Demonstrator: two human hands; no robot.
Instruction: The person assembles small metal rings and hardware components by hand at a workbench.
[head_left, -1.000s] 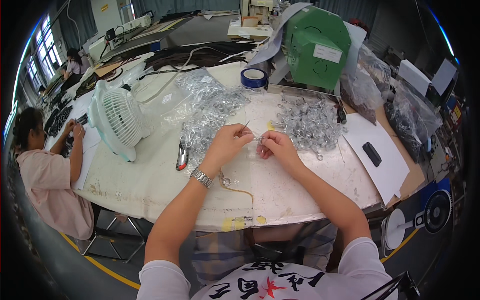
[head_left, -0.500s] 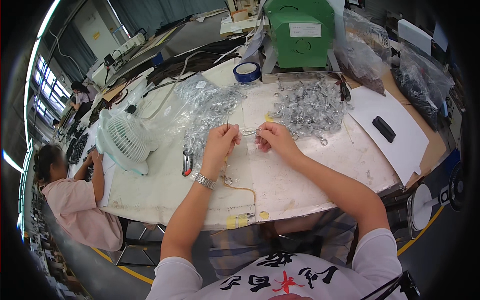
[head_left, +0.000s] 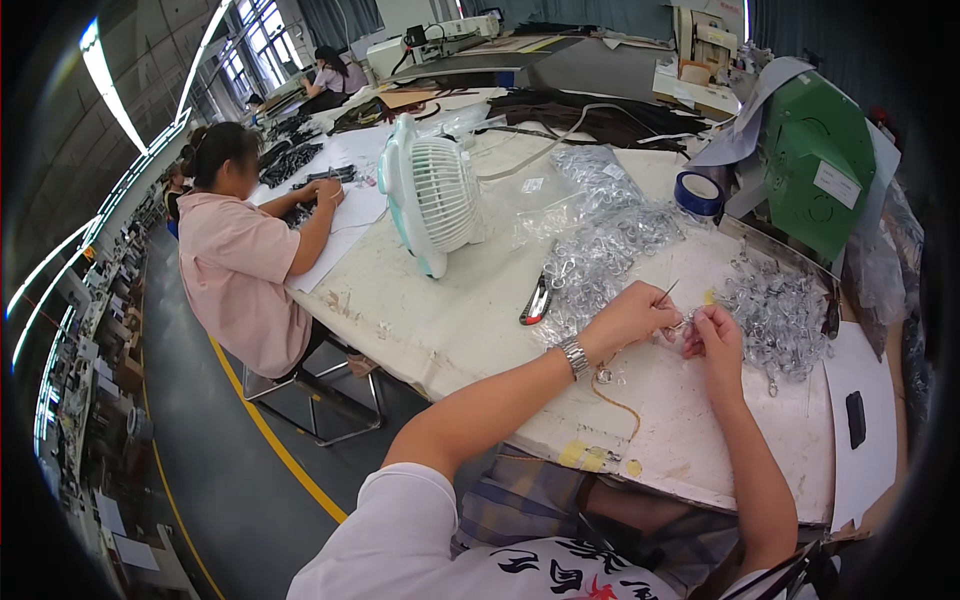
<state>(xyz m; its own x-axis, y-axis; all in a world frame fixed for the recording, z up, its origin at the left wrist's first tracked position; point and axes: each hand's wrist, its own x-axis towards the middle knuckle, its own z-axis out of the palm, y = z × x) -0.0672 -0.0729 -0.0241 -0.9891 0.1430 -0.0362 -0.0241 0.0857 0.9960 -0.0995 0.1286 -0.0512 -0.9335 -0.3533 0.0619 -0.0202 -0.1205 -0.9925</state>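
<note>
Small metal piece (head_left: 686,322): located above the table (head_left: 470,325), inward of its near edge, between both hands. Left hand (head_left: 632,320): fingers closed on the piece, thin pointed tool (head_left: 668,291) projecting upward. Right hand (head_left: 722,345): fingertips pinched on the piece. Heap of metal hooks (head_left: 775,315): just beside the right hand, farther from the near edge.

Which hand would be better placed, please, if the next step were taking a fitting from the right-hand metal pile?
Probably the right hand: it is close beside that pile, though seemingly pinching a small metal fitting. The left hand is farther off and holds a thin pointed tool.
</note>
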